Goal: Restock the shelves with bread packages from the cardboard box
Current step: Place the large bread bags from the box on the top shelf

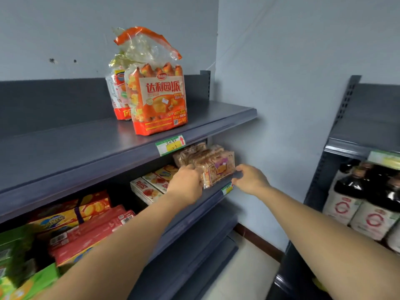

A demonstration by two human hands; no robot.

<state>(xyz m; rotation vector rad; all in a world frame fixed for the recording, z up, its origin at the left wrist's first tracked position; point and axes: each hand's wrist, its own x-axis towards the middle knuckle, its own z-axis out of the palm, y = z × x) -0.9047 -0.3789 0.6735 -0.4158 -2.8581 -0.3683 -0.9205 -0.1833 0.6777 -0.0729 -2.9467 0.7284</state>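
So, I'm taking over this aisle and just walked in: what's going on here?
A person is handling a clear bread package at the right end of the second shelf. The left grip holds its left end; the right grip is at its right end, whether holding it is unclear. Two orange bags stand on the top shelf; boxes lie further left on the second.

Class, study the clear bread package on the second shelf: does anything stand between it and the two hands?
Nothing visible does. The left hand holds the bread package at its left end, and the right hand is at its right end, by the shelf edge.
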